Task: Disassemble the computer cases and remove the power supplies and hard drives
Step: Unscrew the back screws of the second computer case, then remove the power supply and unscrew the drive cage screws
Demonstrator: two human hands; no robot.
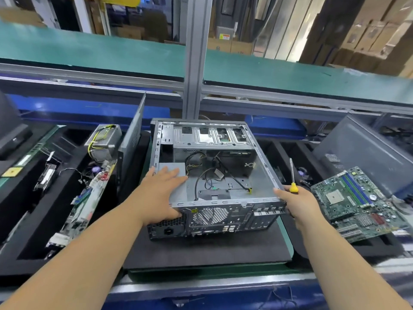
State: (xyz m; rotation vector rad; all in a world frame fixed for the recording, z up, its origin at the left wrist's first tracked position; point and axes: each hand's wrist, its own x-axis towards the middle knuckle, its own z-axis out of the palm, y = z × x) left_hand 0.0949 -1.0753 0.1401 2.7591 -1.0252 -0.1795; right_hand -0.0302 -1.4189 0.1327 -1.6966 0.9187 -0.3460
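Observation:
An open grey computer case (223, 139) lies on its side on a black mat (201, 249), rear panel toward me. Its power supply (171, 168) sits in the near left corner, with loose cables trailing across the bare case floor. My left hand (161, 193) rests flat on top of the power supply, fingers straight, thumb down over the rear edge. My right hand (299, 204) grips a yellow-handled screwdriver (293, 187), shaft pointing up, and also holds the case's near right corner. The drive cage at the far end looks hollow; no drive is visible in it.
A removed power supply (105, 142) and circuit boards (89, 198) lie in black foam trays on the left. A case side panel (134, 135) stands beside them. A green motherboard (357, 202) and another grey case (362, 148) are on the right. An aluminium post (196, 63) rises behind.

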